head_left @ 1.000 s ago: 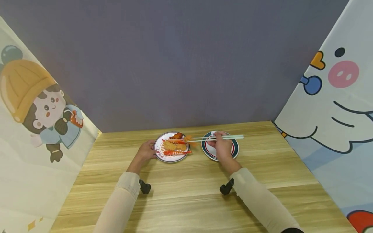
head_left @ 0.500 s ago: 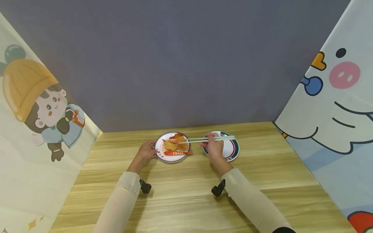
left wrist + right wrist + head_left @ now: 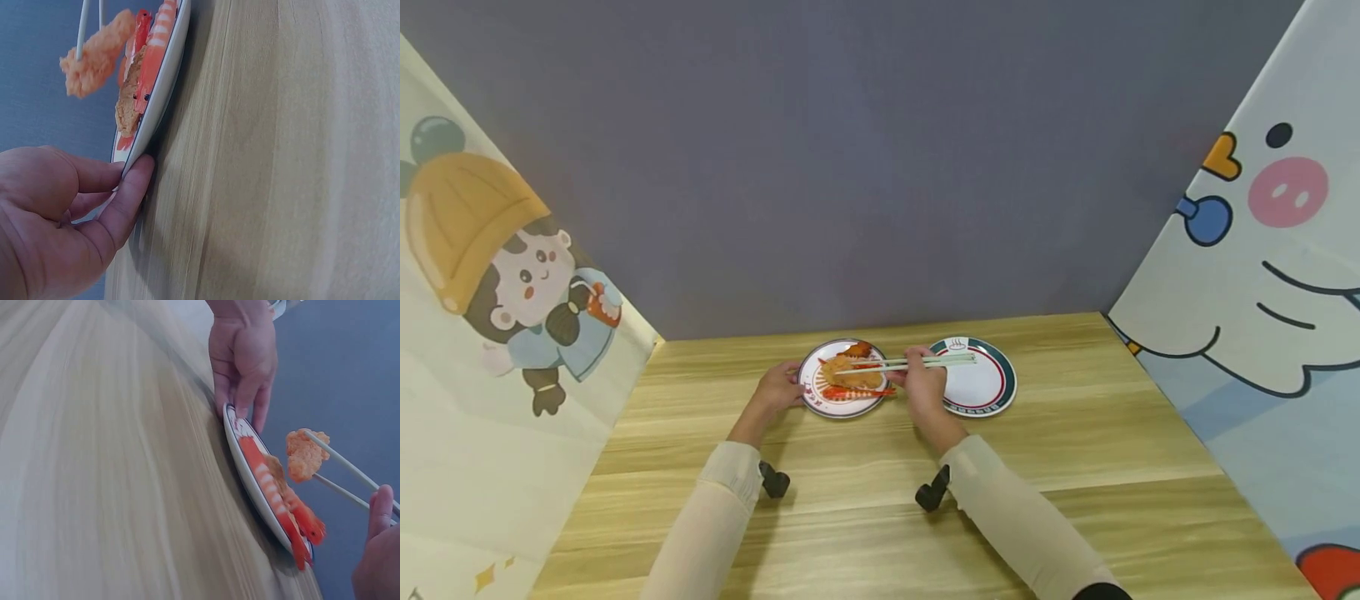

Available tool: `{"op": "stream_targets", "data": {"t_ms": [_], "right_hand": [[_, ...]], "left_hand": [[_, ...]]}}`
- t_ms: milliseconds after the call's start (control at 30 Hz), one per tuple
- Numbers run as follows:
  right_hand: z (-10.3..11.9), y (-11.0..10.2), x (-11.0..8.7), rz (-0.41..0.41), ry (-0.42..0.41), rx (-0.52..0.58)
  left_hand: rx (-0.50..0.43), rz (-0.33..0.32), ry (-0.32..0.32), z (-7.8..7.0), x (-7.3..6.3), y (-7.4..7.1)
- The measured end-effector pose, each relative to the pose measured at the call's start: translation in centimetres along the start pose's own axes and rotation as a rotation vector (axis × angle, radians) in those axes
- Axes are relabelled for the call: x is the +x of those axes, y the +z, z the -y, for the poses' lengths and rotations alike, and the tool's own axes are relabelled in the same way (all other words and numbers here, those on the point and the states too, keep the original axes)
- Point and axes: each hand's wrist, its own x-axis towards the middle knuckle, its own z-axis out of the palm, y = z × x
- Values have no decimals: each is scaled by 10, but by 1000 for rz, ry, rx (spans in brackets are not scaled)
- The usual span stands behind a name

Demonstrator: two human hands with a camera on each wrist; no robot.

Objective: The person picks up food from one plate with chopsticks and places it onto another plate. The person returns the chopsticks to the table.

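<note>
My left hand [image 3: 773,390] pinches the left rim of a white plate [image 3: 811,377] between thumb and fingers. Red-and-white striped prawns [image 3: 269,487], a flat golden-brown fried piece [image 3: 128,103] and a darker brown fried piece [image 3: 859,350] lie on that plate. Pale green chopsticks [image 3: 951,360] are in my right hand [image 3: 927,387], which is beside the plate's right edge. Between their tips is a lumpy orange fried piece [image 3: 306,455], held above the plate and apart from the food in both wrist views.
A second white plate [image 3: 973,385] with a green and red rim stands to the right, with no food on it. Both plates are near the back of the wooden table [image 3: 865,500]. A grey wall [image 3: 880,167] rises behind, and printed panels flank the sides.
My right hand has moved left from over the second plate, carrying the chopsticks and the fried piece above the food plate. My left hand keeps its hold on the rim.
</note>
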Motion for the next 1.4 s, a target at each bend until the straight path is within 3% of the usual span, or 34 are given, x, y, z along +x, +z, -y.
{"op": "stream_targets", "data": {"t_ms": [233,700,1100,1400], "right_hand": [[-10,11,-10,-7,-6,-78],[-22,28,-21,-7,5,-50],[-19,21,-17,17,21,45],[-14,10,-17,35,-30,43]], "left_hand": [[2,0,-8,0,0,2],[-21,34,-16,-2,0,3],[-16,33,-32,-3,-2,1],[15,7,-14,-4,-3,0]]}}
